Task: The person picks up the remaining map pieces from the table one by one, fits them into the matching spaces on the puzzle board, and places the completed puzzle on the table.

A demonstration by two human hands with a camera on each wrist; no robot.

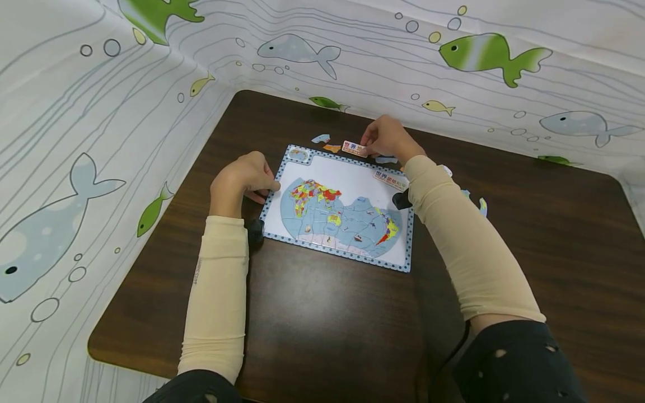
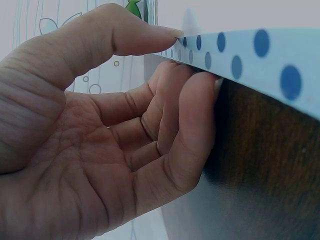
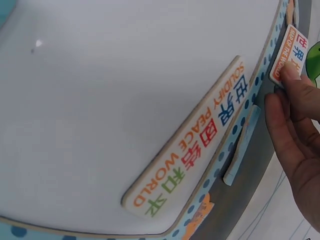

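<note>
A world map puzzle board [image 1: 353, 168] with a dotted blue border lies on the table, its lower part filled with joined map pieces [image 1: 347, 224]. My left hand [image 1: 247, 176] pinches the board's left edge, thumb on top and curled fingers below, as the left wrist view shows. Beyond the far edge, my right hand [image 1: 390, 139] pinches a small "Map of the World" title piece [image 3: 290, 55] between thumb and fingers. A longer "Solidify Peace World" piece [image 3: 187, 142] rests on the board's white area at the upper right.
Behind the board lie a pale blue piece [image 1: 321, 138], an orange piece [image 1: 332, 148] and another blue piece [image 3: 242, 145]. More loose pieces [image 1: 482, 207] are on the dark table [image 1: 322, 324] to the right. A fish-patterned sheet [image 1: 363, 61] covers the walls around it.
</note>
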